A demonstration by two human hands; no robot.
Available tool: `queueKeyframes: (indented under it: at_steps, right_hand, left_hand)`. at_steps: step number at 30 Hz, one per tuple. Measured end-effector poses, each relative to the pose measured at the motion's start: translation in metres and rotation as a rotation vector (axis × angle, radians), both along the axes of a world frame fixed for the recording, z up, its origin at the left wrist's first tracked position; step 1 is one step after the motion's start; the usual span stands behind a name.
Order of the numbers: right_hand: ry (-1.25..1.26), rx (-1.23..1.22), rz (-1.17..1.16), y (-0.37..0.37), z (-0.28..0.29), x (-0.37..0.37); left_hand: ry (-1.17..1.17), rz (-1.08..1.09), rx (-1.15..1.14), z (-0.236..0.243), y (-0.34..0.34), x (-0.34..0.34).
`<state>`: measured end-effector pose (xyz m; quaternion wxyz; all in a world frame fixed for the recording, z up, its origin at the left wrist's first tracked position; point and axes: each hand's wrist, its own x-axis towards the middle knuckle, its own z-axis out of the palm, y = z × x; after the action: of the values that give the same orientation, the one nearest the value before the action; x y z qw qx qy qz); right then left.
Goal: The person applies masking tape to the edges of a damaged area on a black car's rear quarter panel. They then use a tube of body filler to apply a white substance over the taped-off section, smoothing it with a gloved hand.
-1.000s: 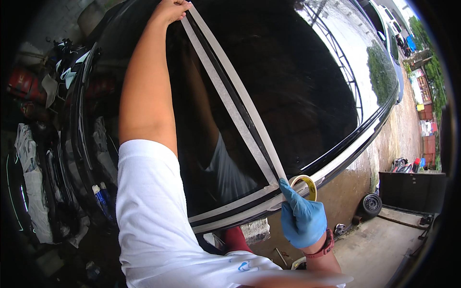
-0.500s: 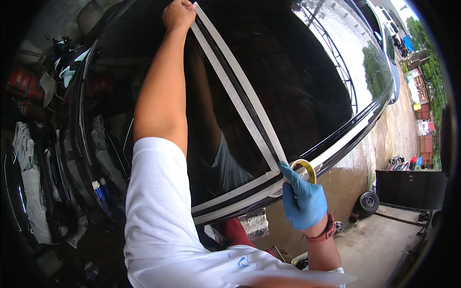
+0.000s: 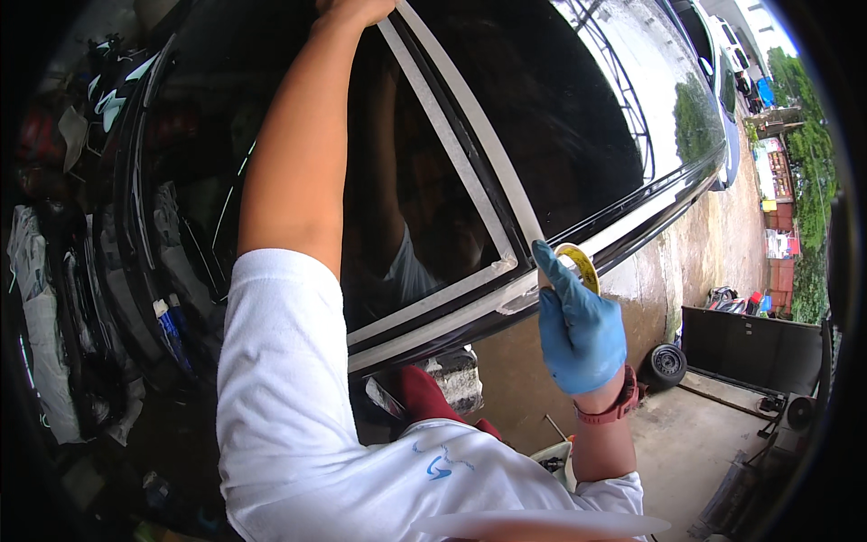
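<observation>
My bare left hand [image 3: 355, 11], at the top edge, pinches the upper end of a long pale masking tape strip [image 3: 483, 135]; its fingertips are partly hidden. The strip runs diagonally down the glossy black car surface [image 3: 542, 99], beside a second taped strip [image 3: 433, 135], with a dark gap between them. My right hand [image 3: 578, 334], in a blue glove, holds the yellow-cored tape roll [image 3: 581, 262] where the strip reaches the lower edge, with the index finger along the tape. More tape [image 3: 415, 307] follows the lower edge, meeting the second strip at a corner.
A loose wheel [image 3: 666, 365] lies beside a dark panel [image 3: 750, 352] on the ground at right. Dark clutter and wrapped parts [image 3: 45, 334] are at the left. Other vehicles [image 3: 727, 81] stand at upper right. A red-clad leg [image 3: 424, 393] shows below the car's edge.
My right hand and the roll have moved up along with the car's lower edge in the view. My left hand has shifted right and partly out at the top.
</observation>
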<state>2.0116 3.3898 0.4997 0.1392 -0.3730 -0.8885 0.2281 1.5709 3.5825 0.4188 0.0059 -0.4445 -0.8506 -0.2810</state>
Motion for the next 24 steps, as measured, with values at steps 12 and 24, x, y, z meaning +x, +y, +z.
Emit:
queueKeyframes:
  at_steps: [12,24]
  right_hand:
    - [-0.203,0.226,0.051,-0.004,-0.032,-0.005]
    - [-0.212,0.262,0.051,-0.002,-0.042,-0.002]
  left_hand:
    - [0.021,-0.020,-0.075,0.002,0.005,0.003]
    - [0.152,-0.189,0.034,-0.066,0.000,-0.009]
